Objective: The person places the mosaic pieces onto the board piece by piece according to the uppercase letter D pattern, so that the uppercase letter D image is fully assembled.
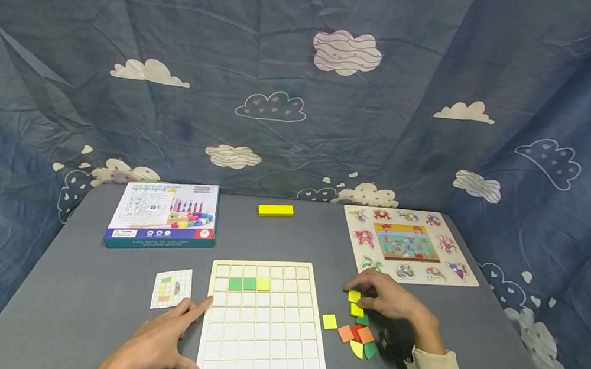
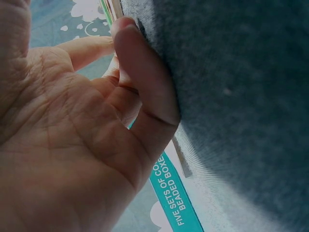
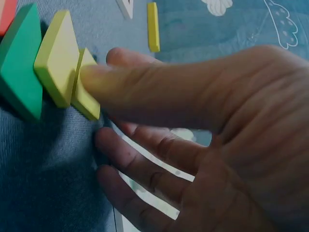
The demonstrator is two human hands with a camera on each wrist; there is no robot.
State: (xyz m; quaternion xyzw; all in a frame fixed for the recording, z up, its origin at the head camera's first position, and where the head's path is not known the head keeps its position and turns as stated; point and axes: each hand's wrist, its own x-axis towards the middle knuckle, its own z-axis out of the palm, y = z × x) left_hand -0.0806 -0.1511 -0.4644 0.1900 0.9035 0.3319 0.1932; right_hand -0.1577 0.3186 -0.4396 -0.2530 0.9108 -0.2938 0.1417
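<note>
My left hand (image 1: 160,338) rests at the left side of a white grid board (image 1: 266,318). Its index finger touches the board's left edge, and the thumb reaches the near left corner. On the grid's second row lie two green square tiles (image 1: 242,284) and one yellow square tile (image 1: 263,283). To the right of the board, my right hand (image 1: 388,295) has thumb and index finger on either side of a small yellow tile (image 3: 88,94), pinching it. Right beside it are another yellow tile (image 3: 59,58) and a green tile (image 3: 24,63). The left palm hides part of the board in the left wrist view.
Loose tiles in orange (image 1: 345,333), red, yellow and green lie near the right wrist. A small pattern card (image 1: 171,289) is left of the board. Farther back are a boxed bead set (image 1: 164,216), a yellow block (image 1: 275,210) and a picture puzzle board (image 1: 410,243).
</note>
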